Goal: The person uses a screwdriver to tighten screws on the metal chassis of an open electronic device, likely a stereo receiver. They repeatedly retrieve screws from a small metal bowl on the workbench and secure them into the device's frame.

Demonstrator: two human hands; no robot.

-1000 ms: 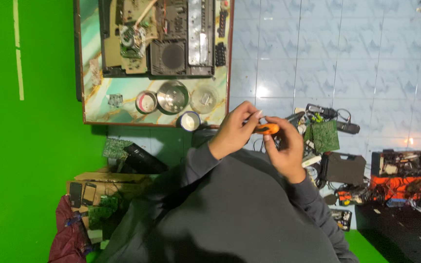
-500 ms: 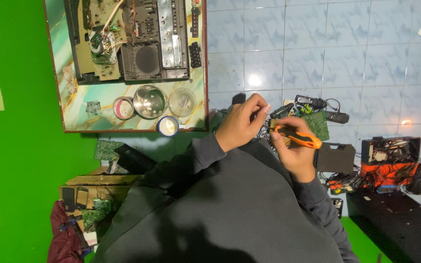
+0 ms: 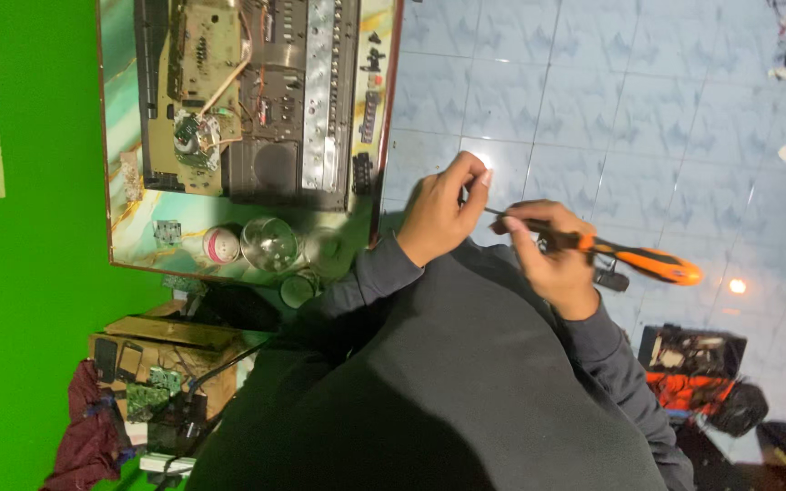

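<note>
Left hand (image 3: pixel 443 214): raised over the tiled floor just off the table's near edge, fingers curled in and pinched at the metal tip end of the screwdriver shaft; whether a small part sits between the fingertips cannot be told.
Right hand (image 3: pixel 552 259): just beside the left hand, on the side away from the table, fingers wrapped around the front of the screwdriver's grip — closed firmly on it.
Screwdriver (image 3: pixel 634 256): orange and black handle, thin dark shaft; it lies across between the two hands, handle end pointing away from the table, tip toward the left hand.
Table (image 3: pixel 138 245): red-framed top with a marbled green surface, the landmark here.
Circuit chassis (image 3: pixel 256 91): an opened electronics unit with boards, wires and a metal strip, filling most of the table.
Glass bowl (image 3: pixel 268 244): on the table's bare strip beside the chassis, with a small round red and white tin (image 3: pixel 221 245) touching range beside it.
Toolbox (image 3: pixel 693 377): open, orange and black, on the floor well apart from the table — beyond the right arm.
Cardboard box (image 3: pixel 161 350): beside the table's corner, holding phones and green boards.
</note>
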